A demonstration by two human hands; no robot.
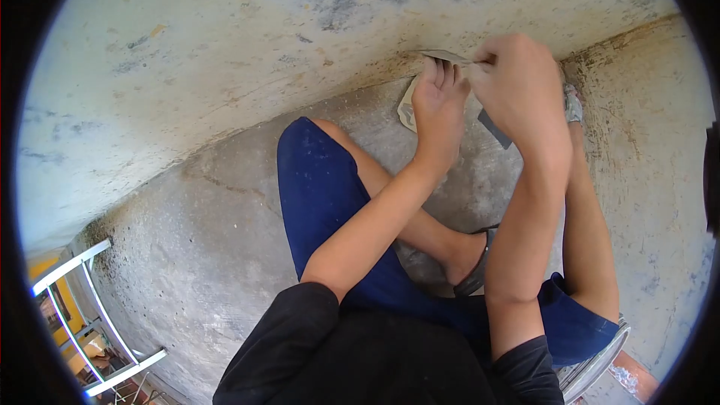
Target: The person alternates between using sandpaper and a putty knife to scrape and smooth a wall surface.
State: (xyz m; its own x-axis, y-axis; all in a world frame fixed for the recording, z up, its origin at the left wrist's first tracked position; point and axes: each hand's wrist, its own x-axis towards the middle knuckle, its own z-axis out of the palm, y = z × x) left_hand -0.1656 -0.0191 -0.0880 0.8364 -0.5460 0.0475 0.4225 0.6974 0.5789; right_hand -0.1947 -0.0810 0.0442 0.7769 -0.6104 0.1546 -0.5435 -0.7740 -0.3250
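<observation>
My right hand (517,75) is closed around the narrow end of a putty knife (444,55). Its thin grey blade points left and lies close to the low part of the stained wall (247,45); whether it touches cannot be made out. Just below the blade is my left hand (440,105), palm up with fingers stretched toward it. The blade partly hides those fingertips. Behind my left wrist, a pale flat piece with a grey patch (406,109) lies on the floor. A dark grey flat piece (495,129) shows between my forearms.
I sit low on the concrete floor (217,202), legs bent in front of me. Another wall (645,120) meets the first in a corner at the right. A metal frame with rungs (97,307) stands at the lower left. A round-rimmed object (600,364) is under my right thigh.
</observation>
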